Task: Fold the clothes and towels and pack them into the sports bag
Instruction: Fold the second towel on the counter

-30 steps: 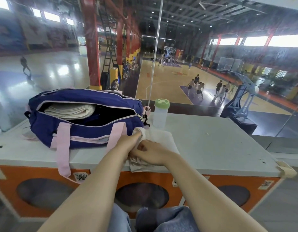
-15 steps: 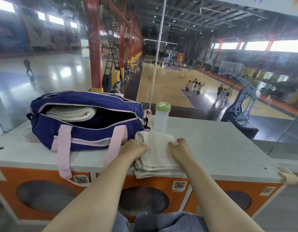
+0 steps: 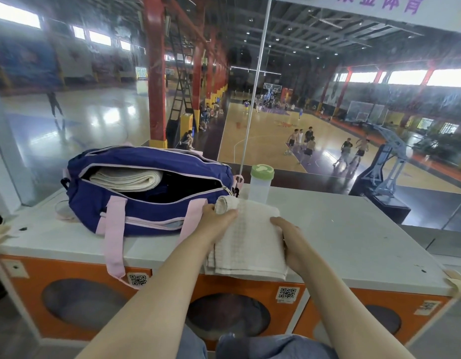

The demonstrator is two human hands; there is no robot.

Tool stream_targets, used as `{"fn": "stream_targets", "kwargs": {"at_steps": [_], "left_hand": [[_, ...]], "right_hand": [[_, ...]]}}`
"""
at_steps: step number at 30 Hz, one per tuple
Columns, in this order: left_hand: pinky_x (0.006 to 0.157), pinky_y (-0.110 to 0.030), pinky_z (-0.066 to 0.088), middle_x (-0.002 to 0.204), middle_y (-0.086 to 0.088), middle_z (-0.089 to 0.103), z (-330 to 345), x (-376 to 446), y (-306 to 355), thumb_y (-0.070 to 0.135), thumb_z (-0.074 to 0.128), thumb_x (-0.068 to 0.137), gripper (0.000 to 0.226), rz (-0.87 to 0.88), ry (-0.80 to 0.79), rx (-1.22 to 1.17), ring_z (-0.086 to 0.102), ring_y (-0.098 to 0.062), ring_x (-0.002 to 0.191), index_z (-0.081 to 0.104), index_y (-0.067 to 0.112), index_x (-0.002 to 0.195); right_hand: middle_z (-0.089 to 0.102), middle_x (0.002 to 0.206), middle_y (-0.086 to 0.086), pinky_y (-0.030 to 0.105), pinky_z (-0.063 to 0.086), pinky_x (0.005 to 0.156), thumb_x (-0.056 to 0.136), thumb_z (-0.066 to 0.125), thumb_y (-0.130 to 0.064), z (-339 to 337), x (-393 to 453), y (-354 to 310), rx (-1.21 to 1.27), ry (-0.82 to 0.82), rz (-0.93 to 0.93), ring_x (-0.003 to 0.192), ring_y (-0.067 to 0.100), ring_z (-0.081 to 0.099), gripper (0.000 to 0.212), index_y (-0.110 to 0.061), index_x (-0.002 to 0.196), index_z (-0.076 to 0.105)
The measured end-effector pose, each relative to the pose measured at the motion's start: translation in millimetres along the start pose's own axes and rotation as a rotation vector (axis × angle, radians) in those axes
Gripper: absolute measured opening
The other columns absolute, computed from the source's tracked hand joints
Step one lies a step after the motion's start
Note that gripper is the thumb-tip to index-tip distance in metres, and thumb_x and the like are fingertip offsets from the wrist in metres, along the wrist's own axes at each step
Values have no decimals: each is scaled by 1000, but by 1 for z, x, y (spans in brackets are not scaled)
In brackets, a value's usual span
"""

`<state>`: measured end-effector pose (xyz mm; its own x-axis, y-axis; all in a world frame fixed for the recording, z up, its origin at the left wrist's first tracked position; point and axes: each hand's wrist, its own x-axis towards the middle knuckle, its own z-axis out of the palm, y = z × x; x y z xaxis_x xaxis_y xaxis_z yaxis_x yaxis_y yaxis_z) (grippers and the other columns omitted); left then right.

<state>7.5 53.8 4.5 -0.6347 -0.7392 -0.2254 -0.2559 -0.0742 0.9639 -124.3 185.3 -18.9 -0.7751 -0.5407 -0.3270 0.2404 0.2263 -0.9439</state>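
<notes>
A folded white waffle towel (image 3: 250,239) lies at the front edge of the white counter (image 3: 353,229). My left hand (image 3: 216,218) grips its left side near a rolled far corner. My right hand (image 3: 288,239) grips its right side. To the left stands the blue sports bag (image 3: 146,203) with pink straps, its top zip open. Inside the bag a folded cream towel (image 3: 125,178) lies at the left end, over something dark.
A clear bottle with a green lid (image 3: 260,183) stands just behind the towel, right of the bag. A glass pane runs behind the counter, with a sports hall beyond. Orange cabinet fronts (image 3: 69,294) sit below the counter.
Both hands were bunched together on the towel; now they have spread apart to its left and right sides, and the towel lies flatter and neatly folded.
</notes>
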Motion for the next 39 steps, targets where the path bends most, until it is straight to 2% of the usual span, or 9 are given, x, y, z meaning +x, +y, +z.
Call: {"fn": "stream_targets", "kwargs": {"at_steps": [2, 6, 9, 15, 20, 26, 29, 33, 39], "left_hand": [[80, -31, 42, 130, -4, 54, -7, 1, 2, 53, 62, 85, 76, -13, 25, 4, 56, -24, 109, 30, 15, 142], [86, -38, 51, 110, 0, 65, -32, 3, 5, 63, 60, 78, 59, 53, 81, -63, 62, -20, 96, 54, 23, 120], [88, -46, 54, 110, -1, 66, -59, 3, 6, 56, 63, 80, 51, 79, 133, -112, 65, -23, 96, 52, 23, 118], [71, -36, 54, 109, -4, 68, -124, 12, 4, 38, 57, 93, 33, 120, 240, -107, 66, -21, 89, 54, 19, 119], [94, -47, 49, 124, 3, 59, -166, 32, 16, 41, 53, 84, 49, 164, 274, 189, 57, -23, 109, 47, 29, 131], [90, -38, 45, 128, -6, 53, -179, 60, 30, 21, 51, 88, 57, 96, 169, 489, 51, -24, 110, 34, 23, 142], [83, -34, 44, 117, -4, 55, -181, 75, 35, 32, 54, 88, 54, 153, 179, 770, 53, -22, 101, 40, 18, 138], [99, -39, 41, 131, -14, 52, -176, 93, 42, 47, 49, 89, 52, 283, 298, 931, 48, -32, 120, 50, 16, 131], [94, -38, 43, 134, -12, 55, -180, 122, 50, 34, 40, 99, 41, 446, 236, 778, 53, -31, 118, 43, 23, 138]], "right_hand": [[73, 104, 8, 47, 53, 91, 85, 67, -47, 4, -1, -2, 49, -27, -18, 98, 28, 69, 42, -13, 110, 63], [73, 108, 5, 48, 55, 90, 82, 67, -56, 23, -6, -11, 22, -74, -95, 98, 25, 70, 52, -19, 117, 57], [68, 112, 4, 45, 56, 87, 88, 62, -51, 45, -12, -22, -69, -90, -195, 99, 22, 68, 47, -18, 121, 52], [63, 105, -3, 42, 54, 87, 86, 60, -49, 113, -17, -54, -344, -65, -418, 95, 16, 62, 35, -25, 109, 51], [54, 124, 3, 44, 44, 99, 90, 54, -45, 162, -5, -75, -520, -85, -440, 113, 27, 51, 54, -21, 137, 40], [60, 122, 13, 39, 45, 93, 96, 48, -19, 185, 14, -95, -830, -148, -488, 109, 32, 56, 38, -5, 132, 48], [56, 133, 11, 32, 41, 91, 95, 46, -17, 191, 22, -92, -974, -158, -565, 117, 31, 55, 52, -15, 145, 33], [52, 126, 12, 33, 36, 78, 94, 44, -11, 201, 30, -86, -1083, -150, -676, 112, 33, 54, 36, -16, 129, 44], [48, 126, 11, 33, 37, 79, 94, 46, -11, 214, 43, -90, -1152, -171, -766, 110, 34, 56, 45, -23, 137, 42]]}}
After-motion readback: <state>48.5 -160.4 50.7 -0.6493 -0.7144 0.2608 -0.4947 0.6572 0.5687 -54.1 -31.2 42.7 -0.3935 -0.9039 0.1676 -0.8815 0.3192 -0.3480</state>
